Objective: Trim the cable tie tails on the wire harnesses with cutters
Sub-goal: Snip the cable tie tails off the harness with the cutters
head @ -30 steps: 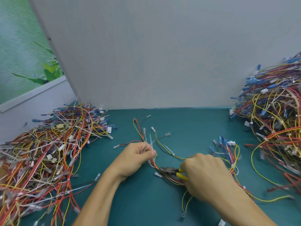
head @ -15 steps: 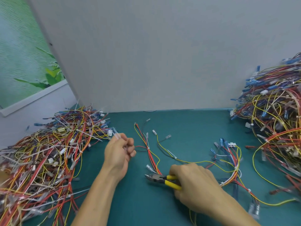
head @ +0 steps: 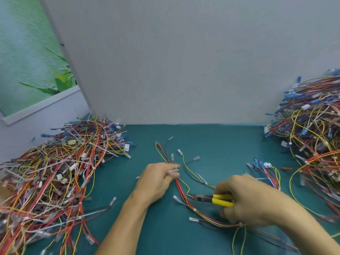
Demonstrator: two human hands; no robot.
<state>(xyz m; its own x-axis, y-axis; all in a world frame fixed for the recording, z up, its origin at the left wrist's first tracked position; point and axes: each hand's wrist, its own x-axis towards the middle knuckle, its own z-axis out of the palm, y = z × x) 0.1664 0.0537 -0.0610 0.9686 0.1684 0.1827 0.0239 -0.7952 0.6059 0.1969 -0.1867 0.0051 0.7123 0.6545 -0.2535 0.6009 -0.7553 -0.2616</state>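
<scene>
A loose wire harness [head: 181, 192] of red, yellow and black wires lies spread across the middle of the green mat. My left hand [head: 156, 179] pinches the harness at its upper bundle, where a pale cable tie [head: 174, 169] shows at the fingertips. My right hand [head: 244, 197] grips the yellow-handled cutters [head: 211, 198]. The dark jaws point left and sit against the red wires just below my left hand. Another white tie [head: 203, 181] sits on the yellow wire between the hands.
A big heap of harnesses [head: 51, 173] fills the left side of the mat [head: 220, 144]. A second heap [head: 312, 137] rises at the right. A small blue-wired harness [head: 265, 170] lies beyond my right hand. A grey panel [head: 184, 61] closes the back.
My left hand came back from the left heap's edge to the harness and pinched it. The right hand with the cutters shifted right, the jaws now at the red wires.
</scene>
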